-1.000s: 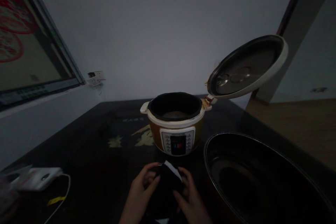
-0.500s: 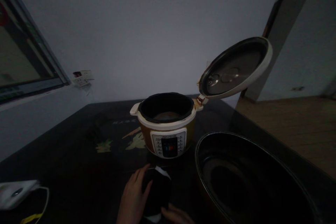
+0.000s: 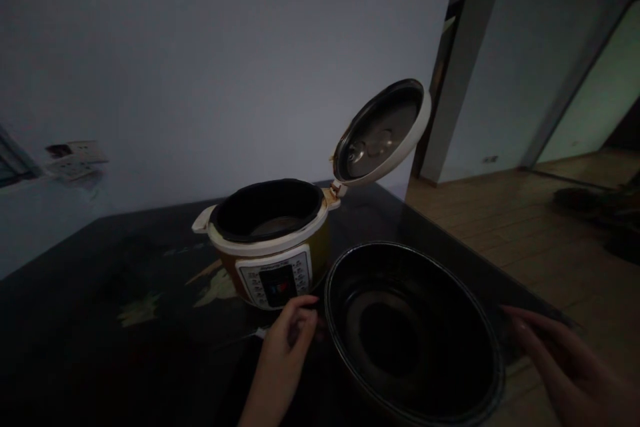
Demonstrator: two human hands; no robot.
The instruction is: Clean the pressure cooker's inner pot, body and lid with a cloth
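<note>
A large black bowl (image 3: 415, 337) stands on the dark table (image 3: 100, 347) at the lower middle. My left hand (image 3: 287, 347) has its fingers curled at the bowl's left rim, right in front of the rice cooker (image 3: 270, 243). Whether the fingers grip the rim is hard to tell in the dim light. My right hand (image 3: 565, 363) reaches in from the lower right with fingers stretched out, close to the bowl's right rim and holding nothing. The cooker's lid (image 3: 383, 133) stands swung up and its black inner pot shows.
A wall socket (image 3: 75, 150) sits on the wall at the far left. A wooden floor (image 3: 525, 233) lies to the right of the table's edge, with a doorway behind it. Dark shapes lie on the floor at the far right.
The view has swung to the right. Both hands have let go of the dark folded thing with a white edge, which is out of sight; they now sit at either side of the black bowl.
</note>
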